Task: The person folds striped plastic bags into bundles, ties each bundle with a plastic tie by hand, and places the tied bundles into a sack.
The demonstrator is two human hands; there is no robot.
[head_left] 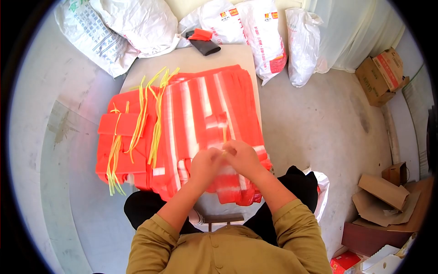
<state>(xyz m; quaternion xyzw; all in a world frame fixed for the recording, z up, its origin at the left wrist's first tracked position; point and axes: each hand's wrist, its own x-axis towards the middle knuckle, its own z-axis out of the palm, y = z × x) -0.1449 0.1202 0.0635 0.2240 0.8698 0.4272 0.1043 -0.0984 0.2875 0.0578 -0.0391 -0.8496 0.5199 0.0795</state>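
A stack of flat red-and-white striped plastic bags [191,105] lies on the board in front of me. Over its near side, a folded bundle of these bags [216,122] has a thin yellow tie [224,133] across it. My left hand [205,165] and my right hand [242,159] meet at this bundle, both with fingers pinched together around the tie, whose ends are mostly hidden. More yellow ties [157,123] lie loose in strands to the left. A folded red bundle [119,124] with yellow strands rests at the far left.
Full white sacks [139,27] stand along the back, with more white sacks [262,41] to their right. A black roll with a red piece [205,46] lies at the board's [182,59] far edge. Cardboard boxes [381,201] sit on the right-hand floor.
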